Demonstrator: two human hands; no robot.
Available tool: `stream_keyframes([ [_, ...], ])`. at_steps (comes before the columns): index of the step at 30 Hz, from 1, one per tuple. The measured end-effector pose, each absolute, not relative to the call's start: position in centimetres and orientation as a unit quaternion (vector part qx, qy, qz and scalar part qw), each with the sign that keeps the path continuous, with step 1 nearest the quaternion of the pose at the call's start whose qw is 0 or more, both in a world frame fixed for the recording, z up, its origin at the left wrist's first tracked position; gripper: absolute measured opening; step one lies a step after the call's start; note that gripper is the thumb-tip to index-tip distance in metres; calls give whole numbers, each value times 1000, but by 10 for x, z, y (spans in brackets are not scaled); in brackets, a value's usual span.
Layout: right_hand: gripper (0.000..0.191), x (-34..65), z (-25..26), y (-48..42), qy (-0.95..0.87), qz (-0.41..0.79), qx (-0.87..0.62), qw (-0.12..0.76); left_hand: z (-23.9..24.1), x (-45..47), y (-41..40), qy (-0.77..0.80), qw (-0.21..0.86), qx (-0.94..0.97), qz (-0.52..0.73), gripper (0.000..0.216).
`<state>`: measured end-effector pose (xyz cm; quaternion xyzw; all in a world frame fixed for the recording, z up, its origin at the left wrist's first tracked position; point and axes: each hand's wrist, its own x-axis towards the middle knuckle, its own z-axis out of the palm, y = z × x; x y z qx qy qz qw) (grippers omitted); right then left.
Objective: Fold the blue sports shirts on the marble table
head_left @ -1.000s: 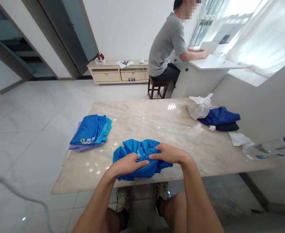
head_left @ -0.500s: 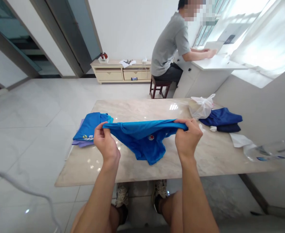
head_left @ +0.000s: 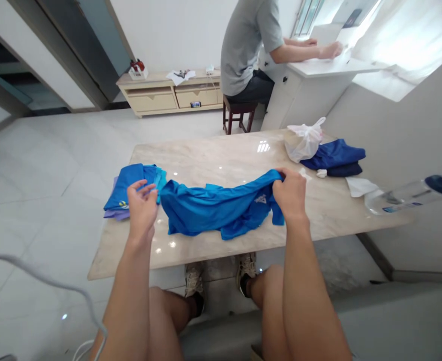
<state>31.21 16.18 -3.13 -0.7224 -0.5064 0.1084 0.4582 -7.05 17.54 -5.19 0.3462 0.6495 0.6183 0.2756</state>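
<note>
The blue shirt [head_left: 213,210] has come down since half a second ago: then it was stretched in the air between both hands, now it lies spread along the near part of the counter [head_left: 224,160]. The left hand [head_left: 142,203] has let go. Its grip is apart, fingers loosely spread just beside the shirt's left end. The right hand [head_left: 289,193] has its grip clamped on the shirt's right end, bunching the cloth a little above the counter.

Behind the left hand is one stack of folded garments [head_left: 125,188] showing three colours: blue, teal and purple. At the far right corner are two dark blue folded pieces [head_left: 333,156], one on the other, with one white plastic bag [head_left: 303,143] touching them. Nearer lie one white sheet of paper [head_left: 358,186] and one clear bottle [head_left: 405,193] on its side. One other person [head_left: 247,45] sits on a stool at a separate white desk.
</note>
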Motion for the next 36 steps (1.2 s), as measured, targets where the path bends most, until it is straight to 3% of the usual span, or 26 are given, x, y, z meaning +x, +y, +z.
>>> stream_keyframes([
  [3, 34, 287, -15, 162, -552, 142, -656, 495, -41, -34, 157, 600, 192, 477, 613, 38],
  [8, 31, 228, 8, 163, -673, 255, -505, 475, -38, 38, 144, 473, 391, 570, 546, 76],
  [11, 32, 220, -2, 168, -693, 240, -515, 443, -48, 55, 150, 470, 463, 536, 527, 49],
  [14, 51, 235, -22, 175, -662, 193, -597, 410, -58, 49, 158, 504, 483, 412, 586, 33],
  [17, 71, 247, -40, 175, -657, 233, -637, 331, -60, 36, 163, 480, 525, 277, 646, 39],
  [21, 84, 229, -51, 167, -716, 362, -580, 140, -42, 21, 162, 409, 583, 230, 663, 39],
  [22, 81, 221, -52, 165, -723, 382, -565, 107, -35, 18, 161, 393, 586, 232, 670, 39],
  [24, 55, 206, -52, 163, -730, 388, -557, 82, -23, 9, 158, 365, 579, 236, 690, 36],
  [27, 4, 197, -50, 164, -729, 355, -569, 137, -15, -11, 156, 337, 558, 235, 721, 30],
  [30, 18, 199, -45, 168, -681, 317, -588, 299, -21, -34, 156, 376, 518, 248, 727, 33],
  [33, 20, 199, -38, 169, -596, 287, -592, 459, -36, -48, 157, 533, 361, 286, 710, 55],
  [36, 18, 190, -29, 164, -587, 318, -534, 519, -45, -42, 153, 599, 235, 415, 644, 71],
])
